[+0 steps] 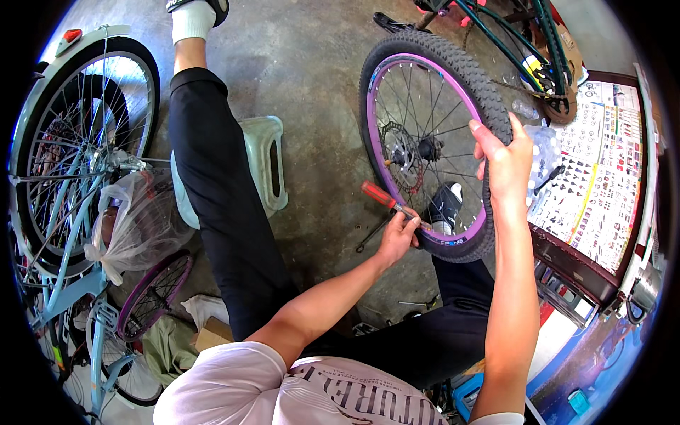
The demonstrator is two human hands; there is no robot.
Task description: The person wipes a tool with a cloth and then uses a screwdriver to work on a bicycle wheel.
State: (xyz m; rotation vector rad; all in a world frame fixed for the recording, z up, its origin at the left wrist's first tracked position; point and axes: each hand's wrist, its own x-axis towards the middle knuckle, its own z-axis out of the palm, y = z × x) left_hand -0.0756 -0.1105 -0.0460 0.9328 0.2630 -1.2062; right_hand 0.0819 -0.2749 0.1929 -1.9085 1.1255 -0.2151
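Note:
A bicycle wheel with a purple rim (pixel 386 161) and knobby black tire (pixel 402 44) stands tilted between my legs. My left hand (pixel 400 237) is closed at the lower left of the rim on a screwdriver with a red handle (pixel 377 193), its tip at the rim beside the tire. My right hand (pixel 506 152) grips the tire on its upper right side, thumb over the tread. The wheel has a brake disc (pixel 389 139) and a black hub (pixel 428 147). My shoe (pixel 446 205) shows through the spokes.
A pale plastic stool (pixel 273 166) sits beside my left leg. Light blue bicycles (pixel 71 290), a plastic bag (pixel 127 234) and another purple rim (pixel 177 283) are at left. At right are a chart-covered table (pixel 588 184) and a dark green bike frame (pixel 510 42). Loose tools (pixel 418 302) lie on the floor.

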